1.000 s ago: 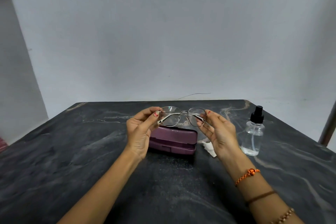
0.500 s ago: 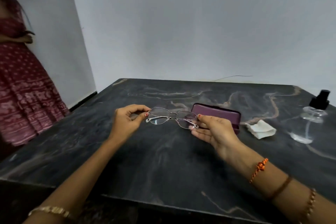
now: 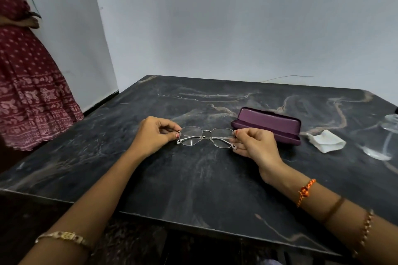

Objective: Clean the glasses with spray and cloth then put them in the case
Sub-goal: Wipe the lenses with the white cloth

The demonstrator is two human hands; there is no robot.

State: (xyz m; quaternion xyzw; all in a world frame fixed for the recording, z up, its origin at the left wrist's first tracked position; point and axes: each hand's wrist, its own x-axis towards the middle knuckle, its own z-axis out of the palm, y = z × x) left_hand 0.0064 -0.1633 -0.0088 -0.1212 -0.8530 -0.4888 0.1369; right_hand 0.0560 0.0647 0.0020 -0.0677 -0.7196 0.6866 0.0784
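Two hands: both hold one pair of glasses (image 3: pixel 207 137) low over the dark marble table (image 3: pixel 193 183), near its middle
Left hand (image 3: pixel 154 134): fingers curled in, thumb and forefinger pinching the left end of the metal frame at the hinge; the other fingers tucked under the palm
Right hand (image 3: pixel 256 146): thumb and forefinger pinching the right end of the frame; the lower fingers curled loosely beneath it, one fingertip under the temple tip
Glasses: thin silver frame with clear lenses, temples folded behind the lenses, white tips showing at both lower corners; whether the frame touches the table I cannot tell
Case (image 3: pixel 268 125): purple, closed, lying flat on the table just behind and to the right of the right hand
Cloth (image 3: pixel 325 141): white, crumpled, on the table just right of the case
Spray bottle (image 3: pixel 385 137): clear, at the right edge, cut off by the frame
Bystander (image 3: pixel 28 75): a person in a patterned maroon dress stands at far left, beside the table
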